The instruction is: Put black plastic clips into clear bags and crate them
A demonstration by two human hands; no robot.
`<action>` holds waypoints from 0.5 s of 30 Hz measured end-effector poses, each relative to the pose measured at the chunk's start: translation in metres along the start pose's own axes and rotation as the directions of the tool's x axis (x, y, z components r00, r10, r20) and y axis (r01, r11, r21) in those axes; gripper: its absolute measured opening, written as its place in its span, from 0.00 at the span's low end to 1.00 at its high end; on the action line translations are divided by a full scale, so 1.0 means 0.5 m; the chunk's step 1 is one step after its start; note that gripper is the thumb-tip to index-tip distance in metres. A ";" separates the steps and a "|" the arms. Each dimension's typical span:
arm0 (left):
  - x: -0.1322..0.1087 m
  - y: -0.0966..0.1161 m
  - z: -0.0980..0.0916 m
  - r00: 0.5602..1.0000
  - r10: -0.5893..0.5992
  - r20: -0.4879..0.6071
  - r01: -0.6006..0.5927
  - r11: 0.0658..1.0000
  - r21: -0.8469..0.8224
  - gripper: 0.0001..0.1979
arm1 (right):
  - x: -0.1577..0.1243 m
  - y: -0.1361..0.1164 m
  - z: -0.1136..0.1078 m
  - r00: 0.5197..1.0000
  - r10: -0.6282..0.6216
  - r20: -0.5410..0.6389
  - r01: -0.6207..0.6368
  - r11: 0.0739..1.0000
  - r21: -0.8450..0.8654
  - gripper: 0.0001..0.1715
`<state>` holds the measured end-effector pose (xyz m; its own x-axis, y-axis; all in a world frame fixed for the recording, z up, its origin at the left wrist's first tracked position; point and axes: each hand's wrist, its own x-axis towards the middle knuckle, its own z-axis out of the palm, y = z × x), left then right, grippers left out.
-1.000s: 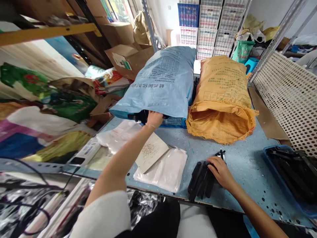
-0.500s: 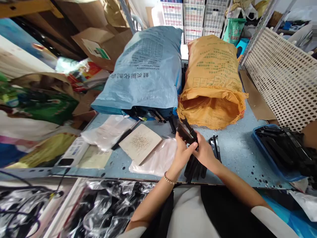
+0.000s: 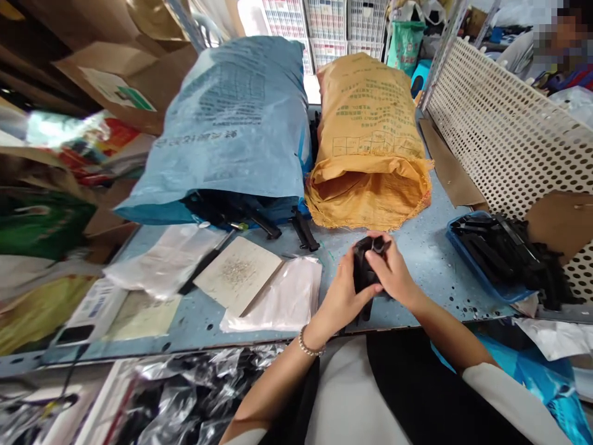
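My left hand [image 3: 341,289] is closed around the left side of a bundle of long black plastic parts [image 3: 362,262], held just above the near part of the bench. My right hand [image 3: 395,271] grips the same bundle from the right, its thumb lying over the upper ends. The exact kind of part cannot be made out, and the fingers cover much of it. Below the hands, a dark end shows against the bench. Farther off, a single black part [image 3: 304,230] lies between two sacks, and more black pieces [image 3: 264,224] stick out of the blue sack [image 3: 231,136].
An orange sack [image 3: 370,111] lies with its mouth facing me. At right, a blue basket [image 3: 491,290] holds many black parts beside a perforated white panel [image 3: 509,117]. Left of my hands are a square board [image 3: 238,272] and clear plastic bags [image 3: 278,300]. Another person [image 3: 565,43] is beyond the panel.
The view has swung to the right. My hands have drawn closer around the black parts, which now stand more upright. Loose parts seen on the bench below them are now mostly out of sight.
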<state>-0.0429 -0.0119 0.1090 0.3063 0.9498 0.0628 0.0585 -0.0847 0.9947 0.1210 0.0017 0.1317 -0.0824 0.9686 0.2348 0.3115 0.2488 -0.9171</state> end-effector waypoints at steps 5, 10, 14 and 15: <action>0.001 -0.006 0.003 0.964 -0.135 0.230 0.220 0.889 -0.402 0.37 | 0.010 0.043 0.017 0.990 0.119 0.078 -0.132 0.972 0.196 0.29; 0.002 -0.015 -0.008 0.968 -0.184 0.172 0.237 0.897 -0.372 0.35 | 0.011 0.053 -0.012 0.985 -0.145 -0.091 0.127 0.976 -0.176 0.26; -0.005 -0.014 -0.013 0.985 -0.119 0.128 0.157 0.926 -0.344 0.36 | 0.002 0.034 -0.051 0.914 -0.392 0.099 0.400 0.839 -0.369 0.20; -0.006 -0.013 -0.014 0.986 -0.110 0.124 0.145 0.933 -0.329 0.37 | 0.001 0.029 -0.059 0.888 -0.428 0.166 0.457 0.792 -0.405 0.17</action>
<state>-0.0508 -0.0122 0.1030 0.4133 0.9088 -0.0574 -0.2134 0.1579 0.9641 0.1534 0.0059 0.1279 -0.3635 0.7534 0.5479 0.5921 0.6409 -0.4885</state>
